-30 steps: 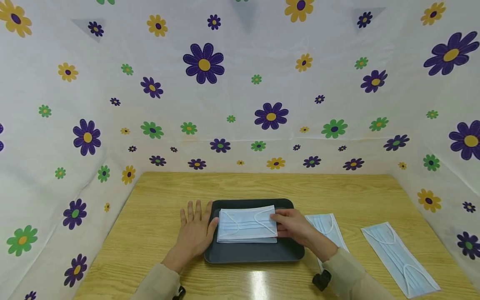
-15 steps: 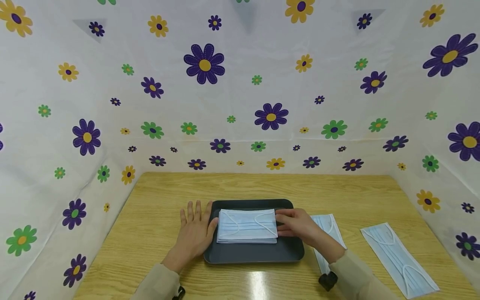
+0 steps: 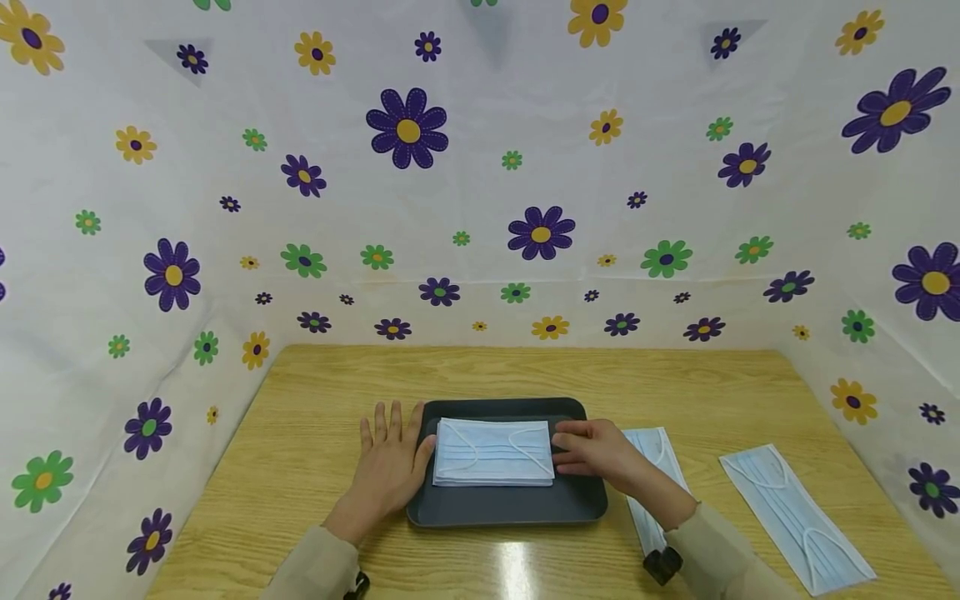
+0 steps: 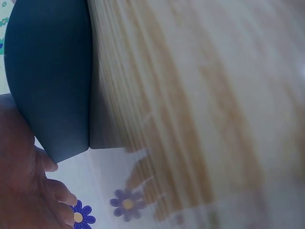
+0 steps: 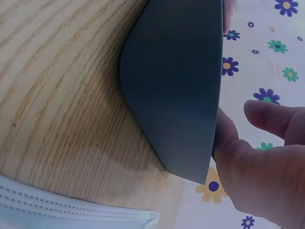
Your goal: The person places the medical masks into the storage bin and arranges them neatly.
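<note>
A small stack of light blue face masks (image 3: 491, 452) with white ear loops lies in a dark grey tray (image 3: 510, 507). At the tray's left side my left hand (image 3: 390, 467) rests with fingers spread and the thumb over the rim, beside the stack's left end. My right hand (image 3: 600, 454) reaches over the right rim, its fingertips right at the stack's right edge and pinching nothing. In the right wrist view, the thumb and fingers of the right hand (image 5: 267, 167) stand apart above the tray wall (image 5: 174, 90), which hides the masks.
One face mask (image 3: 648, 500) lies on the table right of the tray, partly under my right forearm. Another mask (image 3: 797, 518) lies slanted farther right. The wooden table (image 3: 337, 375) is enclosed by a white flowered cloth (image 3: 465, 192) at the back and sides.
My right hand has let go of the top mask and drawn slightly right. That mask's right end has settled down flat on the stack. The left hand has stayed put.
</note>
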A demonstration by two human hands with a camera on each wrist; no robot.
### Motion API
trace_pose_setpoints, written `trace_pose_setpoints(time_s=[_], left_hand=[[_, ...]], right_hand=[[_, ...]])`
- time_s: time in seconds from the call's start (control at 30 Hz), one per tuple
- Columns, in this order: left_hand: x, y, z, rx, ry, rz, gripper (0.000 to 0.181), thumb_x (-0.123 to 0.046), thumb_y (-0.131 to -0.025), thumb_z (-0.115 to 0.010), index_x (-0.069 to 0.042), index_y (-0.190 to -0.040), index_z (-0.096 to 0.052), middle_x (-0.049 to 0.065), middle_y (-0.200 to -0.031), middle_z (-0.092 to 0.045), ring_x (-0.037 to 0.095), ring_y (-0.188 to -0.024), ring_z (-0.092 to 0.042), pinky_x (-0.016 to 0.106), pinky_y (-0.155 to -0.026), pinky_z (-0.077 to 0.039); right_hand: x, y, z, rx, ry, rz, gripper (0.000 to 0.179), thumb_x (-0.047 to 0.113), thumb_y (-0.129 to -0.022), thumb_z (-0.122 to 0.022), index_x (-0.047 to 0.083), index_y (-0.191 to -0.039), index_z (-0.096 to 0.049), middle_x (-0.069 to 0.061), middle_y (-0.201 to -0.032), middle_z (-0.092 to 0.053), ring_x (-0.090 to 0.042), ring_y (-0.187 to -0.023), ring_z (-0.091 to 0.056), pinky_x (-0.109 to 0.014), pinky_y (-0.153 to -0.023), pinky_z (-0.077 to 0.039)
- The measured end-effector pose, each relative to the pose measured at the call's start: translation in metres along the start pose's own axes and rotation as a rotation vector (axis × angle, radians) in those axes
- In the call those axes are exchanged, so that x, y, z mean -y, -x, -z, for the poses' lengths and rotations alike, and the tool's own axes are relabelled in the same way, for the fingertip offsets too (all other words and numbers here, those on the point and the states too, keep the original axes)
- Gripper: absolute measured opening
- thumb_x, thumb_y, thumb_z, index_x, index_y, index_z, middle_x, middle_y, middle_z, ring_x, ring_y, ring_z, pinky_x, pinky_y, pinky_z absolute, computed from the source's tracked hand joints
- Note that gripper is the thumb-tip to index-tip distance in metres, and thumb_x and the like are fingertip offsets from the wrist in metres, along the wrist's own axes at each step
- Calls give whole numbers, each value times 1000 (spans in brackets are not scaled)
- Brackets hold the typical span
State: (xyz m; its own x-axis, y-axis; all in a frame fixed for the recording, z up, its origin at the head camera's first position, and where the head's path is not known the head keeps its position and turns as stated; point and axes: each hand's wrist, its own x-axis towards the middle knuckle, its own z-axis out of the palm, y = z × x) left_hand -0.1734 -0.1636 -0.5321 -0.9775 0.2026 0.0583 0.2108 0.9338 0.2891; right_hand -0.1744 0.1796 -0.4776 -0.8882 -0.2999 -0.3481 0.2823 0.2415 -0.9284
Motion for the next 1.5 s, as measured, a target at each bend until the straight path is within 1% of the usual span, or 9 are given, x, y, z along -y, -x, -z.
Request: trace_pose_setpoints(time_s=[0.37,0.47,0.7,0.87,1.13,1.27,1.3,1.4,1.5], left_hand=[[0,-1,1,0,-6,0,68,-50,-114,-35,-11,-168,-26,33,-170,-22,55,-160,-9,75,-125,-7],[-1,0,1,0,-5,0,68,-50,-114,-36,-10,-168,-26,33,-170,-22,56,-160,-9,75,-125,-7],[-1,0,3,-2,5,-1,68,-49,-114,-36,-10,-168,-28,34,-170,-22,56,-160,-9,75,-125,-7],[-1,0,3,2,4,-1,67,-49,-114,-35,-11,-168,-26,33,-170,-21,55,-160,-9,75,-125,-6],[-2,1,3,-2,13,-8,67,-48,-114,-38,-10,-168,-28,34,-169,-22,56,-159,-10,75,-125,-7],[-2,2,2,-6,10,-8,67,-47,-114,-39,-9,-167,-28,35,-169,-23,57,-159,-10,76,-125,-7],[-2,1,2,-4,11,-8,67,-47,-114,-39,-9,-167,-28,35,-169,-23,57,-159,-10,76,-125,-7],[-2,1,2,0,13,-5,67,-47,-114,-38,-9,-167,-28,35,-169,-22,57,-159,-10,76,-125,-8],[-3,1,3,1,11,-4,67,-47,-114,-38,-9,-168,-28,35,-169,-23,58,-159,-11,76,-125,-8]], right_hand=[[2,21,12,36,-12,83,63,23,-110,-57,-15,-155,-36,-39,-155,-46,-46,-131,-64,-43,-100,-60],[1,31,17,-1,-1,105,65,25,-110,-57,-14,-157,-34,-38,-158,-41,-47,-135,-60,-43,-101,-60],[-5,53,26,-192,52,112,65,36,-110,-57,-6,-157,-42,-32,-156,-49,-42,-135,-62,-38,-97,-61],[-11,62,35,-299,214,134,63,38,-111,-56,-4,-157,-44,-29,-154,-54,-42,-135,-62,-40,-99,-60],[-27,66,55,-373,418,84,70,41,-110,-57,-5,-159,-40,-29,-159,-46,-48,-145,-49,-56,-109,-52],[-35,66,63,-419,545,140,70,39,-108,-61,-9,-156,-43,-35,-153,-49,-55,-137,-53,-62,-104,-53],[-37,66,65,-428,574,150,71,39,-107,-62,-9,-155,-43,-37,-142,-59,-54,-126,-63,-60,-97,-58],[-45,68,69,-445,673,188,73,38,-106,-64,-12,-153,-43,-42,-139,-58,-58,-116,-65,-63,-90,-58],[-53,68,73,-436,760,198,73,37,-105,-65,-15,-152,-42,-47,-142,-52,-63,-123,-58,-70,-95,-52]])
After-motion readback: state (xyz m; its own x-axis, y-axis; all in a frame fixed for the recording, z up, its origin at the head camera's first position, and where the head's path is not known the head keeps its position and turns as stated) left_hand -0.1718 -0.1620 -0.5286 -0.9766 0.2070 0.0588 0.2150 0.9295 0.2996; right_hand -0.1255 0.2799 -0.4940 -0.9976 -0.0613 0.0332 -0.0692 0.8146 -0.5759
